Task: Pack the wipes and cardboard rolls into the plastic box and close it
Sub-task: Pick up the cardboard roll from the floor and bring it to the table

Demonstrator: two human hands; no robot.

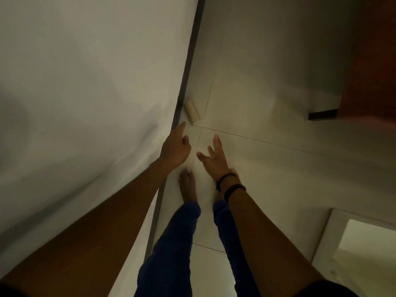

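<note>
A single pale cardboard roll point(192, 112) lies on the tiled floor, close against the dark edge of the white surface on the left. My left hand point(176, 146) reaches down toward it, fingers apart and empty, its fingertip a short way below the roll. My right hand point(212, 156) hangs beside it, also spread and empty, with dark bracelets on the wrist. No wipes and no plastic box are in view.
A large white cloth-covered surface point(85, 93) with a dark frame fills the left side. A brown wooden piece of furniture point(370, 67) stands at the upper right. My bare feet and blue trousers point(171, 243) are below my hands on the pale floor tiles.
</note>
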